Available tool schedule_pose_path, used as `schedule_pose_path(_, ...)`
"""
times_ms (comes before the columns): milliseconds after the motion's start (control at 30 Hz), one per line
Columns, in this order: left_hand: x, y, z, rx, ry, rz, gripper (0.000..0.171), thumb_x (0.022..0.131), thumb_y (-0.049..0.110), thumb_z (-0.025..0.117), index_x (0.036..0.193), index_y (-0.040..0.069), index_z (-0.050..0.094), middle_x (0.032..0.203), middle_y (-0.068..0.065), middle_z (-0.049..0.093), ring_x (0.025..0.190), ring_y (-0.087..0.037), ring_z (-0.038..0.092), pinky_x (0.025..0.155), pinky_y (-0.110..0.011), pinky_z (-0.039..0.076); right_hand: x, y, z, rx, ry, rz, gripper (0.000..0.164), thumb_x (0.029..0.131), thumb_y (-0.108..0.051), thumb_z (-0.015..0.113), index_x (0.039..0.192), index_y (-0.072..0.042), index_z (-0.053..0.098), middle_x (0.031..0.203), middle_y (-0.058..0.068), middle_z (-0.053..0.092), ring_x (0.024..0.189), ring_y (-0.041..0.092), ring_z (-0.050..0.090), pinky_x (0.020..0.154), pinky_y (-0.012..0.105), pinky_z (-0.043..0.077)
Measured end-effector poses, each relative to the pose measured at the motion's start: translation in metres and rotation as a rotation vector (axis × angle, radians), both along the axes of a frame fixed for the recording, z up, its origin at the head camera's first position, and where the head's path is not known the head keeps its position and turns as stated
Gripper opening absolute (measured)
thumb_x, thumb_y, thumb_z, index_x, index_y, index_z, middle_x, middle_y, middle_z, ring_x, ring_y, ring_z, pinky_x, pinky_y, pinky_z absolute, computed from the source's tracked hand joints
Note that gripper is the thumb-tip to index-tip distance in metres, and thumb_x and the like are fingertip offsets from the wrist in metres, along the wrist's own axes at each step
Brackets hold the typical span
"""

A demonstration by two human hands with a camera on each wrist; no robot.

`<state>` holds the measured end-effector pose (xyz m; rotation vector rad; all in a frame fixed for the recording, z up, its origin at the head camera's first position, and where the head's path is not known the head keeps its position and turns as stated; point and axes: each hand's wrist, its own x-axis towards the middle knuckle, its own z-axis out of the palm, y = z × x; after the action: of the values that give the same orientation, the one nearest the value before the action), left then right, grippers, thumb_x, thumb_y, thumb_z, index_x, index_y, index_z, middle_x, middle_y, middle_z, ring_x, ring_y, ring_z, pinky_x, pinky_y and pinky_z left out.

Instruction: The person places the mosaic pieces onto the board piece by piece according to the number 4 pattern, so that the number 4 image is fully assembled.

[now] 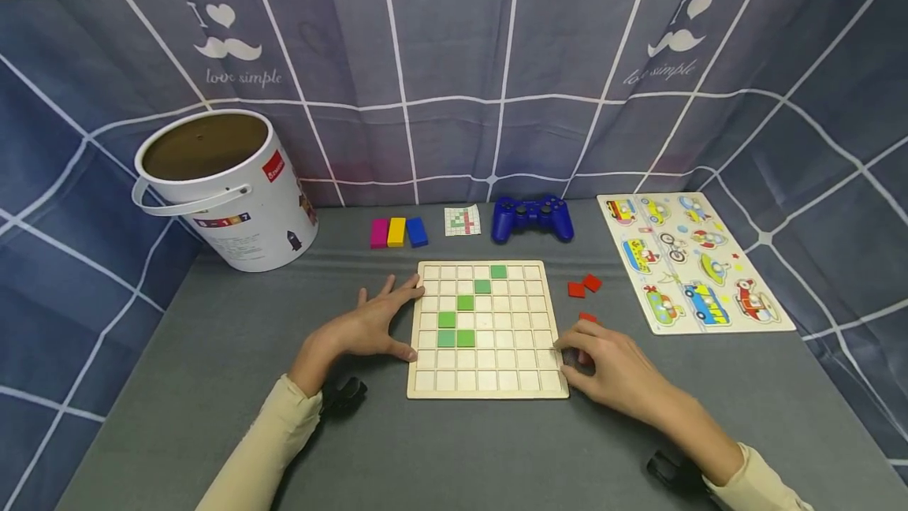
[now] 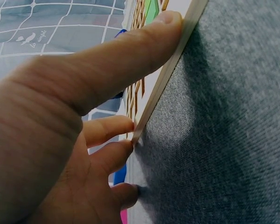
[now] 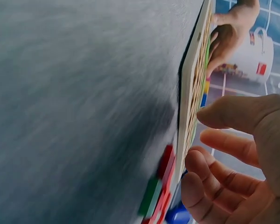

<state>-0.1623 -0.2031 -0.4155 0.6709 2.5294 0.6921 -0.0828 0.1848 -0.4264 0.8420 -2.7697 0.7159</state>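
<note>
A pale wooden grid board lies flat on the grey table, with several green square tiles set in its cells in a stepped line. My left hand rests at the board's left edge, its thumb and fingertips touching the rim without gripping. At the right edge, my right hand hovers with loosely bent fingers, and nothing shows between them in the right wrist view. Red square tiles lie just right of the board, some partly under the right hand. A green tile sits among them in the right wrist view.
Behind the board are magenta, yellow and blue blocks, a small printed grid card and a blue game controller. A white bucket stands back left. A vehicle puzzle board lies right. Grid-patterned cloth hangs behind.
</note>
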Motion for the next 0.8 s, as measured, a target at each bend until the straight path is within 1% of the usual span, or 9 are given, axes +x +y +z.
schedule_pose_path(200, -0.001, 0.002, 0.001, 0.008, -0.004, 0.004, 0.108, 0.073, 0.034, 0.091, 0.159, 0.015, 0.028, 0.168, -0.003, 0.005, 0.150, -0.040, -0.006, 0.107, -0.074, -0.008, 0.010, 0.026, 0.002, 0.003, 0.034, -0.040, 0.034, 0.071, -0.008, 0.087, 0.101, -0.018, 0.075, 0.087, -0.012, 0.055, 0.067, 0.001, 0.049, 0.054, 0.020, 0.038)
schedule_pose_path(367, -0.002, 0.003, 0.003, 0.007, -0.006, 0.002, 0.108, 0.074, 0.034, 0.090, 0.159, 0.016, 0.027, 0.168, -0.003, 0.004, 0.150, -0.040, -0.007, 0.107, -0.074, -0.009, 0.018, 0.040, 0.003, 0.027, 0.045, -0.073, 0.036, 0.069, -0.007, 0.088, 0.100, -0.018, 0.074, 0.088, -0.012, 0.055, 0.066, -0.001, 0.047, 0.054, 0.021, 0.038)
schedule_pose_path(500, -0.003, 0.002, 0.004, 0.012, 0.001, 0.006, 0.108, 0.074, 0.033, 0.091, 0.159, 0.016, 0.028, 0.168, -0.004, 0.006, 0.150, -0.040, -0.006, 0.107, -0.074, -0.009, 0.023, 0.049, 0.001, 0.044, 0.060, -0.095, 0.038, 0.067, -0.005, 0.088, 0.100, -0.017, 0.075, 0.091, -0.012, 0.057, 0.069, 0.000, 0.047, 0.056, 0.022, 0.038)
schedule_pose_path(633, -0.002, 0.002, 0.003, 0.014, -0.006, 0.007, 0.107, 0.074, 0.032, 0.090, 0.159, 0.015, 0.028, 0.168, -0.005, 0.005, 0.150, -0.040, -0.007, 0.107, -0.073, -0.009, 0.026, 0.053, -0.002, 0.061, 0.076, -0.108, 0.037, 0.066, -0.004, 0.087, 0.098, -0.016, 0.075, 0.087, -0.012, 0.054, 0.068, 0.001, 0.047, 0.055, 0.022, 0.037)
schedule_pose_path(800, -0.002, 0.002, 0.001, 0.009, -0.015, 0.012, 0.107, 0.074, 0.031, 0.091, 0.159, 0.017, 0.028, 0.168, -0.005, 0.005, 0.150, -0.040, -0.007, 0.108, -0.073, -0.010, 0.030, 0.055, -0.006, 0.086, 0.042, -0.133, 0.034, 0.067, -0.007, 0.087, 0.098, -0.015, 0.075, 0.079, -0.013, 0.047, 0.064, 0.001, 0.045, 0.053, 0.020, 0.034)
